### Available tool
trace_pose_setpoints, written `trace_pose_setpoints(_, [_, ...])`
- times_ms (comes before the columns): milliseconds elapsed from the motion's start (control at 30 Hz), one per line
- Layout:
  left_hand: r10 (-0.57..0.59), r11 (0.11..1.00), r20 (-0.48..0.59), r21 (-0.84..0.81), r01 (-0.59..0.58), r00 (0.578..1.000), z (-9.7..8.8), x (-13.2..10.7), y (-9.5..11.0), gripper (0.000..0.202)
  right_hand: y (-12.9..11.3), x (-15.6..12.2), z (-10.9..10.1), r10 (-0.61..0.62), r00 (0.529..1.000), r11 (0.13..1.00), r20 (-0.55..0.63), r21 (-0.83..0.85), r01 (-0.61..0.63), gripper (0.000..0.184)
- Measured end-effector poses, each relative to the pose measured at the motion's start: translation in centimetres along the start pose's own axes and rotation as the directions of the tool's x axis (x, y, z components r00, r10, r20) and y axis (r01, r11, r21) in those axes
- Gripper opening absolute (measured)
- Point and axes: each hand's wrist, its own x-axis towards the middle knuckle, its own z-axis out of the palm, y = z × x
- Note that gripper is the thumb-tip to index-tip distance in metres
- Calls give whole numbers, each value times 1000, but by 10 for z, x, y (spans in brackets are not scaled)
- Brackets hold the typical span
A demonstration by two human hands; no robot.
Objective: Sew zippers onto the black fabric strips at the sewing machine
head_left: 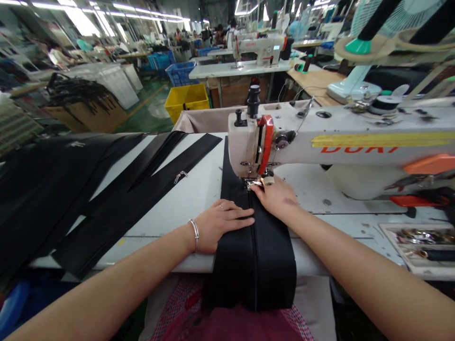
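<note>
A long black panel with a narrow seam line down its middle runs under the presser foot of a sewing machine. Its near end hangs over the table edge toward my lap. My left hand lies flat on the panel's left half, fingers stretched to the seam line. Close beside the presser foot, my right hand rests on the right half, thumb extended; its other fingers are partly hidden behind the machine head. More black strips lie to the left, with a small silver metal piece on one.
A tray of small metal parts sits at the right. Black material is heaped at the far left. Beyond the table stand a yellow crate, a blue crate and another sewing machine. A fan stands back right.
</note>
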Motion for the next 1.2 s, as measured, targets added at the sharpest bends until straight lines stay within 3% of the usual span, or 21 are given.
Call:
trace_pose_setpoints(100, [1,1000,9,8,-1,1000,1,-1,0,70,2,26,3,25,1000,1000,-6,4,-25,31])
trace_pose_setpoints(200, [-6,1000,6,24,6,1000,5,-2,-1,72,3,23,-5,-10,1000,1000,1,10,10,33])
trace_pose_setpoints(333, [-62,996,-29,59,64,998,10,-3,-3,79,1,-41,-22,-229,971,973,71,55,226,25])
trace_pose_setpoints(433, [-73,994,-6,78,73,997,9,-3,-2,82,-2,-104,-31,-490,870,864,64,169,474,31])
trace_pose_setpoints(567, [-83,993,-4,82,83,997,4,-2,-1,77,-7,-148,-40,-579,815,799,20,212,563,38])
trace_pose_setpoints(700, [-76,994,-3,75,76,997,3,-1,-1,78,-10,-150,-44,-604,796,779,-43,176,602,52])
trace_pose_setpoints(800, [-78,994,0,74,78,997,4,-2,-2,81,-9,-151,-40,-616,788,777,-22,145,612,59])
trace_pose_setpoints(933, [-67,995,-2,69,67,998,5,-2,-3,83,-6,-157,-33,-620,784,778,30,160,608,51])
trace_pose_setpoints(1200, [-72,996,21,55,70,997,4,-2,-4,88,-8,-147,-33,-596,801,778,-54,208,593,35])
